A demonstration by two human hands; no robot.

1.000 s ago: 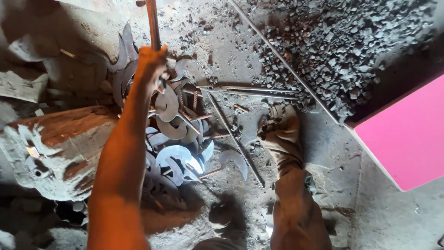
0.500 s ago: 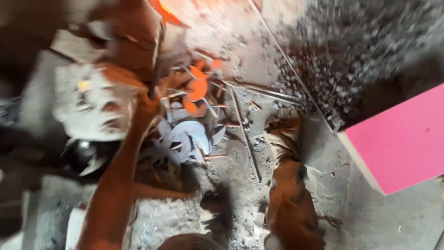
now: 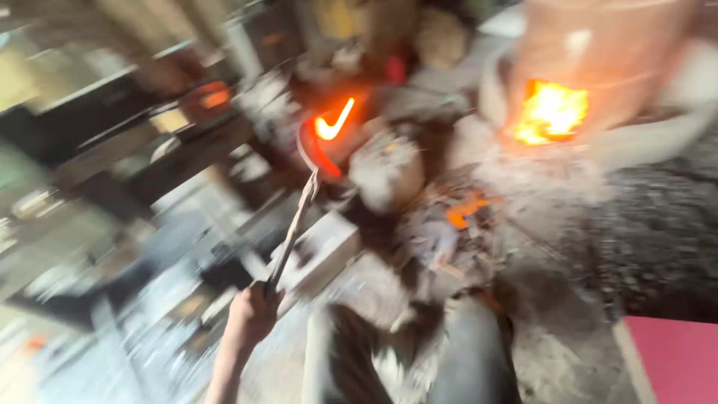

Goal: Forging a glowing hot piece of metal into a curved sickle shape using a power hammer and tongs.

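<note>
The picture is heavily blurred by motion. My left hand [image 3: 250, 314] grips the handle end of long metal tongs [image 3: 293, 228] that reach up and away from me. At their far end a curved piece of metal [image 3: 329, 131] glows bright orange. My right hand is out of view. My knees [image 3: 407, 359] show at the bottom middle.
A round clay furnace [image 3: 598, 67] with a bright fire in its mouth [image 3: 550, 112] stands at the upper right. A pile of cut metal pieces [image 3: 449, 224], some glowing, lies in front of it. Dark coal covers the right. A pink board [image 3: 673, 359] sits at the lower right.
The view has swung up from the floor towards the furnace. My left hand has lifted the tongs with a glowing piece out of the pile. My right arm has left the view.
</note>
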